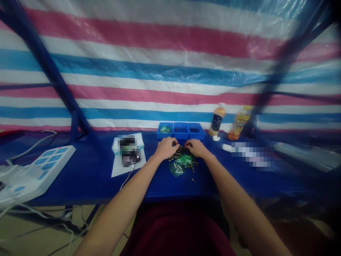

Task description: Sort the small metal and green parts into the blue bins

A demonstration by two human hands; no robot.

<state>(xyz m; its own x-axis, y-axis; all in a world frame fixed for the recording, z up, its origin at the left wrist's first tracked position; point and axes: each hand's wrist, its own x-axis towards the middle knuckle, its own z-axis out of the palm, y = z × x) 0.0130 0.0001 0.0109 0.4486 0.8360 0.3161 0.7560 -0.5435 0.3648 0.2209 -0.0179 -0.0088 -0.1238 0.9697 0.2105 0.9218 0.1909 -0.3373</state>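
Both my hands rest on a blue table (90, 174) over a heap of small dark and brass-coloured parts (183, 160). My left hand (166, 147) is curled at the heap's left edge, fingers closed on something too small to make out. At the right edge my right hand (195, 147) is curled the same way, its fingertips down in the parts. A small clear green-tinted bag (176, 169) lies just in front of the heap. One stray part (193, 180) lies nearer to me.
Three blue bins (181, 131) stand in a row behind my hands. Two bottles (217, 120) stand to their right. A white sheet with blurred items (128, 151) lies left, a white power strip (34, 170) with cables far left. A striped tarp hangs behind.
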